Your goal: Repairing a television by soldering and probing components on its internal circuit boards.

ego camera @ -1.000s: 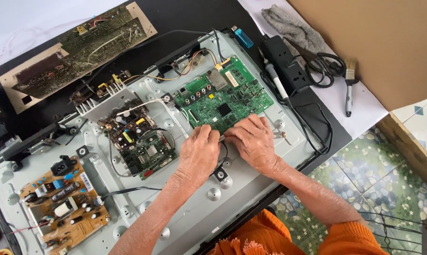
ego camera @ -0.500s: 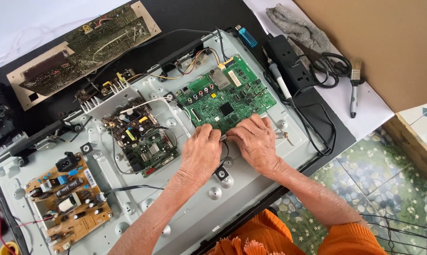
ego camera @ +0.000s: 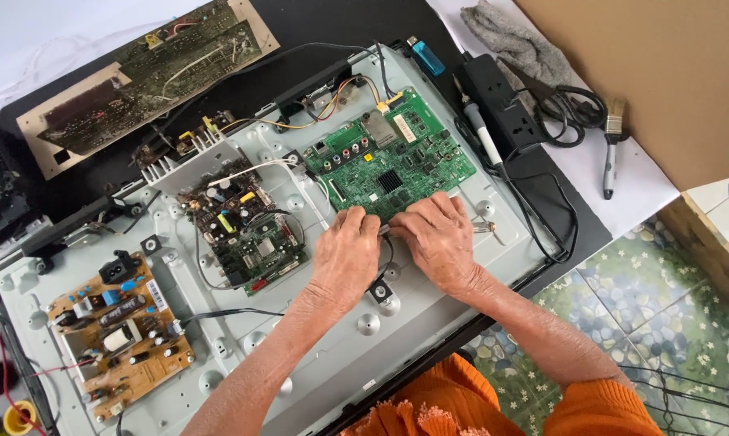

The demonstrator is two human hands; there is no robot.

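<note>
My left hand [ego camera: 346, 257] and my right hand [ego camera: 437, 239] meet fingertip to fingertip at the near edge of a green circuit board [ego camera: 392, 158] mounted on a grey metal television back panel [ego camera: 437, 303]. The fingers pinch something small and dark between them; I cannot tell what it is. A thin black wire loops under my left hand. A smaller dark green board [ego camera: 247, 234] sits left of the hands, and a tan power board [ego camera: 118, 335] lies at the panel's near left end.
A loose brown circuit board [ego camera: 150, 73] lies at the back left. A black power strip [ego camera: 505, 101], a soldering iron [ego camera: 481, 129], a blue lighter [ego camera: 426, 56], a grey cloth [ego camera: 513, 44] and a small brush [ego camera: 612, 145] sit right. Cardboard [ego camera: 663, 73] fills the right corner.
The view has shifted slightly, so the panel sits a little further right in the frame. Both hands stay together at the green board's near edge, with small finger movement only.
</note>
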